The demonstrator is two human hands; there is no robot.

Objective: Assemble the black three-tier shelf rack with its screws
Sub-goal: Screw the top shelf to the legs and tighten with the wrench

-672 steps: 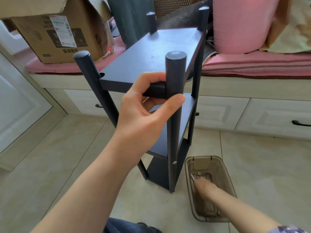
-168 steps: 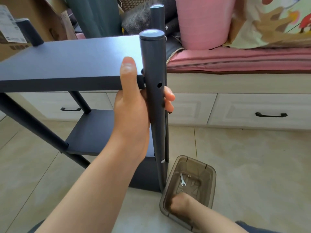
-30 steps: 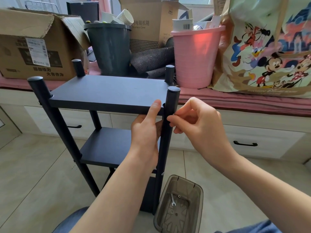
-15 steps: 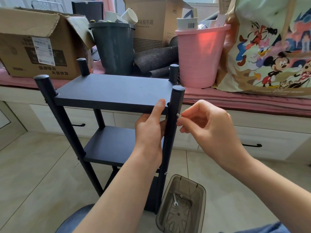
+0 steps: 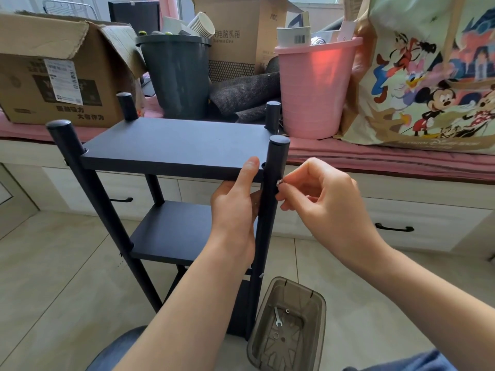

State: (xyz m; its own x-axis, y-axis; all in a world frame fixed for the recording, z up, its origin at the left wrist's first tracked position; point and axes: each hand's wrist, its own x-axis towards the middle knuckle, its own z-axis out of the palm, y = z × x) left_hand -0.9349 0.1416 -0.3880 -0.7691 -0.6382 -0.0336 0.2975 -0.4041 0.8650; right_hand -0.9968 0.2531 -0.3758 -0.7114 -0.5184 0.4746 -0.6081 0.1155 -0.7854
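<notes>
The black three-tier shelf rack (image 5: 171,145) stands upright on the tiled floor in front of me. My left hand (image 5: 235,207) grips the near right corner, thumb on the top shelf's front edge and fingers behind the near right post (image 5: 270,210). My right hand (image 5: 321,199) pinches a small silver screw (image 5: 279,182) and holds it against the right side of that post, just below the top shelf. A second screw head (image 5: 261,275) shows lower down on the same post.
A brown translucent plastic bin (image 5: 316,333) sits on the floor at the rack's right foot, holding a small wrench (image 5: 277,317) and washers. Behind the rack, a pink-cushioned bench with drawers carries cardboard boxes (image 5: 53,70), a dark bucket (image 5: 175,73), a pink bucket (image 5: 313,87) and a cartoon bag (image 5: 428,76).
My right hand has brought the screw from just off the post up against its side near the top shelf. My left hand keeps its hold on the corner.
</notes>
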